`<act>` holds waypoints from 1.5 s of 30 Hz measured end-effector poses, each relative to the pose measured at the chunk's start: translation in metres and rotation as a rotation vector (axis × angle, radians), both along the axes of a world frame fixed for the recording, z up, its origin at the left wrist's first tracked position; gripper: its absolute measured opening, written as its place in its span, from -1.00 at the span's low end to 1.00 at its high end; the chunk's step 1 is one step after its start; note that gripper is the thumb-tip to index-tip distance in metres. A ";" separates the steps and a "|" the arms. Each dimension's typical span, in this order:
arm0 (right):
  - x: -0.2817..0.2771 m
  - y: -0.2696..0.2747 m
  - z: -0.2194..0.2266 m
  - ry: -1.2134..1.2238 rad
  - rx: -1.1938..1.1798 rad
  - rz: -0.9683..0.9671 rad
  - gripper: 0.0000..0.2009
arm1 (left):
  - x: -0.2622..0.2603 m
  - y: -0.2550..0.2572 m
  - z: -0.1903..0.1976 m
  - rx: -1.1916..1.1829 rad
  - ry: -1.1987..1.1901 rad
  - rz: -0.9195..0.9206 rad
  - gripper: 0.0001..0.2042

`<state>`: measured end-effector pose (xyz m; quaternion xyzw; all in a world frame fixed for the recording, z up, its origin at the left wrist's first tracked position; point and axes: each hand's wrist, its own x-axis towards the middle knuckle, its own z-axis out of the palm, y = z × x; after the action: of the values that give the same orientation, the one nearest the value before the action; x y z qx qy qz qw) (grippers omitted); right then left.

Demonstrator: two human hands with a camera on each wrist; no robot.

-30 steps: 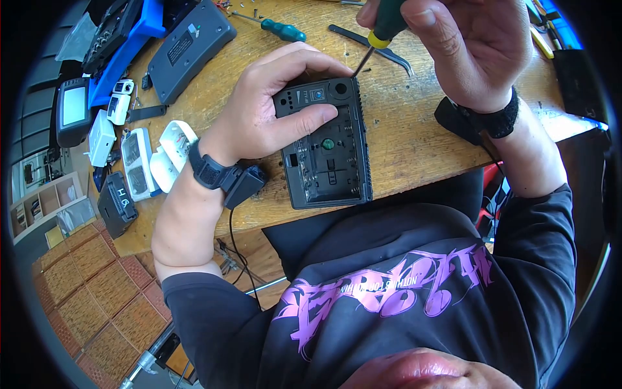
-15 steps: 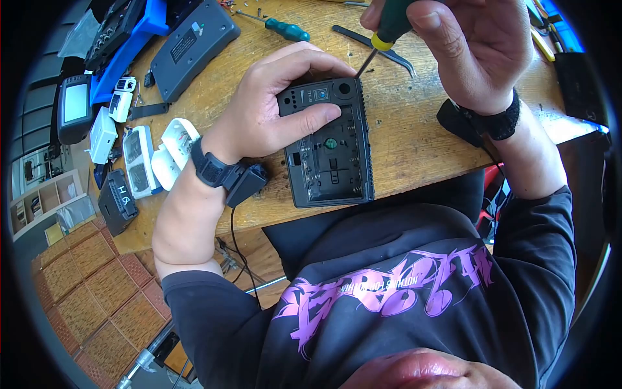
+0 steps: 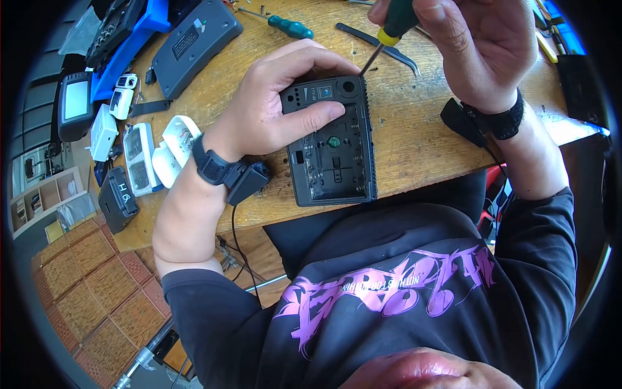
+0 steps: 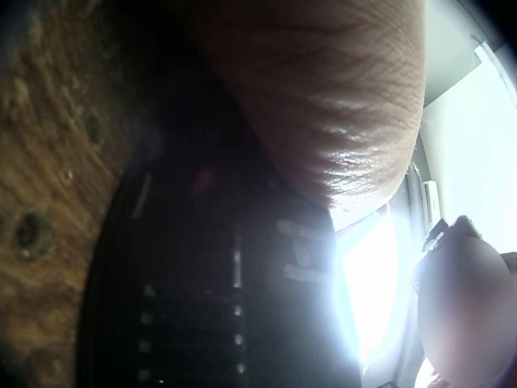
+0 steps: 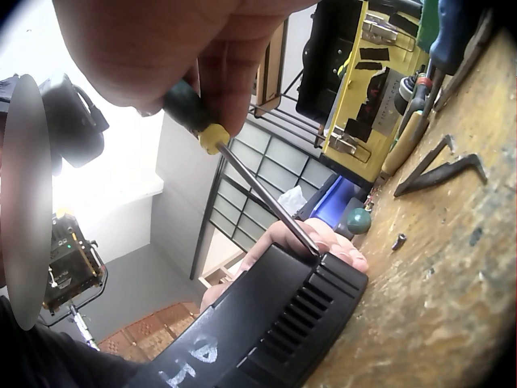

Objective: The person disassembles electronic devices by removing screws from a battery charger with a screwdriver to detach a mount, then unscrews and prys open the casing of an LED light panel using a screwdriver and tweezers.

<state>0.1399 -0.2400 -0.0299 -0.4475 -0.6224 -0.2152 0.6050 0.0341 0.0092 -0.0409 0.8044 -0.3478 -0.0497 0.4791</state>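
Note:
A black device housing [image 3: 334,162] with an open compartment lies on the wooden table in the head view. The left hand [image 3: 275,110] grips its upper left part, thumb across the face and fingers round the far edge. The right hand [image 3: 483,52] holds a green and yellow screwdriver [image 3: 389,37], its shaft slanting down to the housing's far right corner. In the right wrist view the tip of the screwdriver [image 5: 271,198] meets the corner of the housing [image 5: 266,315], close to the left fingertips. The left wrist view shows the dark housing [image 4: 210,283] below the hand [image 4: 339,105].
Curved tweezers [image 3: 379,47] and a second green screwdriver [image 3: 288,27] lie beyond the housing. A grey device [image 3: 196,48], white casings [image 3: 175,146] and a black module [image 3: 118,201] stand at the left. A small screw [image 5: 398,242] lies near the housing's corner.
The housing and both hands appear slightly further right in the head view, as does the table with its items. The grip and the screwdriver's place at the corner look the same.

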 end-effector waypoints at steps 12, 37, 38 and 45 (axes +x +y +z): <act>-0.005 0.000 0.010 -0.038 -0.052 -0.095 -0.43 | 0.000 0.001 -0.002 -0.002 -0.001 -0.004 -0.60; -0.037 0.008 0.012 0.255 -0.036 -0.148 -0.41 | 0.002 0.003 -0.005 -0.011 -0.032 -0.027 -0.61; -0.039 0.005 0.020 0.240 -0.095 -0.161 -0.42 | 0.002 0.003 -0.005 -0.012 -0.032 -0.026 -0.61; -0.026 0.007 0.010 0.260 -0.058 0.022 -0.42 | 0.002 0.003 -0.005 -0.008 -0.038 -0.027 -0.61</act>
<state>0.1141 -0.2325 -0.0196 -0.4821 -0.5496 -0.1309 0.6696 0.0359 0.0124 -0.0461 0.7985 -0.3680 -0.0397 0.4747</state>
